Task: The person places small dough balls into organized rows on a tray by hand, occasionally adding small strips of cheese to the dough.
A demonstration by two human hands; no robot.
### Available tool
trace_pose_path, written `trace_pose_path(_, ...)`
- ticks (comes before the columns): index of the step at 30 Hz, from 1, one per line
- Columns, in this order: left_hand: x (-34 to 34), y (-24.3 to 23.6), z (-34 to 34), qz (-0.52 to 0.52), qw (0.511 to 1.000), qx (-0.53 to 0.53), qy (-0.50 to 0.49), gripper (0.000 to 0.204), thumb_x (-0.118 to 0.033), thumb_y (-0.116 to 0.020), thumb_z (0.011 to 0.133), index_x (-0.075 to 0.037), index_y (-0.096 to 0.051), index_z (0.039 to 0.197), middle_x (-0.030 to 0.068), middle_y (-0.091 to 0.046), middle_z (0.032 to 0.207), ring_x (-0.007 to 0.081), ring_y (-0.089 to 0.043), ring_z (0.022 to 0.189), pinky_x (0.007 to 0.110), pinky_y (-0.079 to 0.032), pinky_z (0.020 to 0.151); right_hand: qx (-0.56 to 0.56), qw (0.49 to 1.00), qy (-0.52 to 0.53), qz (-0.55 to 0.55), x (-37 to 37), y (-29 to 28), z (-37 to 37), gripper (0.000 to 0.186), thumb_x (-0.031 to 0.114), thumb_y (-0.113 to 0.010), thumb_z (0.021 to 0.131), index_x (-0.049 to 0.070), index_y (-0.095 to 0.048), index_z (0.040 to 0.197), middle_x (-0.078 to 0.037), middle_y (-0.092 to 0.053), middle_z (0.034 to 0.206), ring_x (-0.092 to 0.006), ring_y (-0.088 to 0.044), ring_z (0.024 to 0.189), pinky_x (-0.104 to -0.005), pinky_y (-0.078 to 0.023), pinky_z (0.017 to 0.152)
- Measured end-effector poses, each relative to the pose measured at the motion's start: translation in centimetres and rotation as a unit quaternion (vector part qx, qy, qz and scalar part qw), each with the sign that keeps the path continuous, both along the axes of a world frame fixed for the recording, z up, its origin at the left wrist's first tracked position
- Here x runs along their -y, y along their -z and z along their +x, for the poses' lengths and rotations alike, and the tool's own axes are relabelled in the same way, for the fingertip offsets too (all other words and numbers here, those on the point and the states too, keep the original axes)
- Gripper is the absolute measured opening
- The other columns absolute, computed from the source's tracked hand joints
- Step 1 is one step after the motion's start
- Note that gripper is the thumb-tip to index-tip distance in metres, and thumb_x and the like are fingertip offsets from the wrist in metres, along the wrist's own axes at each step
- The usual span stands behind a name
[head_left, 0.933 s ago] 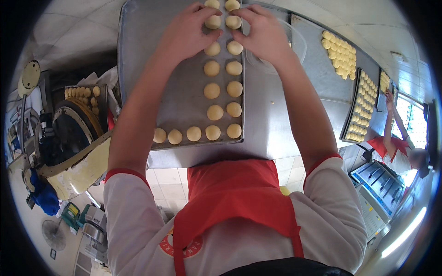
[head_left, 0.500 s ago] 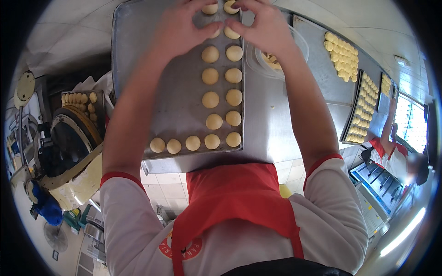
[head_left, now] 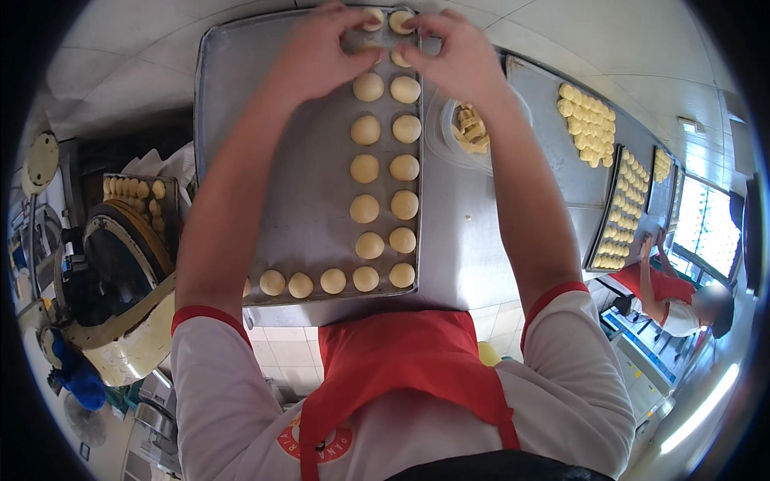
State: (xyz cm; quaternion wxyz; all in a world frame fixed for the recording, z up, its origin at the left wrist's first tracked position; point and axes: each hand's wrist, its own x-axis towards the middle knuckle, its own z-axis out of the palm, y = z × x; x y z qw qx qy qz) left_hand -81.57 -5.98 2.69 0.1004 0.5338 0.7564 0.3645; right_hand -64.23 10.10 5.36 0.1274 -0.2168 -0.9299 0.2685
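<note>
My left hand (head_left: 319, 56) is at the far end of a metal baking tray (head_left: 249, 120), fingers curved and apart, its tips touching dough balls in the inner column (head_left: 367, 86). My right hand (head_left: 461, 64) mirrors it at the edge column (head_left: 405, 90), forefinger and thumb apart at the topmost balls (head_left: 402, 20), which they partly hide. Round pale dough balls line the tray's right side in two columns and continue along its near edge. A clear plastic bowl (head_left: 445, 144) holding yellowish pieces sits beside the tray, partly behind my right forearm.
A steel worktop (head_left: 449, 228) carries clustered dough (head_left: 585, 124) and trays of dough balls (head_left: 622, 208) on the right, where a co-worker (head_left: 670, 297) reaches over a tray. On the left stand a machine (head_left: 120, 272) and another tray of dough (head_left: 140, 188).
The tray's contents appear lower in view, showing more of its far end. My hands have shifted along the two columns toward that end. The co-worker's hands have come down.
</note>
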Motion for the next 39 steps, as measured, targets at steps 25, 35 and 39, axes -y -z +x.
trace_pose_path(25,9.4,-5.8,5.3,0.020,0.996,-0.033,-0.084,0.030,-0.006,-0.071,0.103,-0.006,-0.073,0.133,0.0125,-0.070,0.137,0.0283,-0.065,0.129,0.042,-0.052,0.108,-0.089,0.973,0.180,0.116,-3.9,1.7,23.9,0.046,0.014,-0.082,0.087,0.010,-0.072,0.131,-0.018,-0.063,0.134,-0.0375,-0.061,0.126,-0.0486,-0.052,0.108)
trace_pose_path(35,-4.2,-9.1,32.8,0.015,0.990,0.120,0.074,0.031,0.000,-0.079,0.088,-0.003,-0.076,0.119,0.0147,-0.071,0.129,0.0312,-0.068,0.120,0.040,-0.052,0.106,0.101,0.933,0.341,0.053,-24.3,8.6,48.1,0.050,0.014,-0.076,0.089,0.012,-0.068,0.138,-0.019,-0.067,0.127,-0.0403,-0.070,0.109,-0.0485,-0.060,0.094)
trace_pose_path(39,-13.4,-4.8,43.9,0.017,0.965,0.256,0.062,0.031,-0.002,-0.079,0.093,-0.003,-0.075,0.123,0.0129,-0.071,0.129,0.0255,-0.069,0.119,0.036,-0.054,0.104,0.089,0.955,0.277,-0.063,-23.5,4.5,46.2,0.039,0.017,-0.077,0.084,0.010,-0.068,0.122,-0.020,-0.073,0.109,-0.0441,-0.073,0.101,-0.0507,-0.060,0.083)
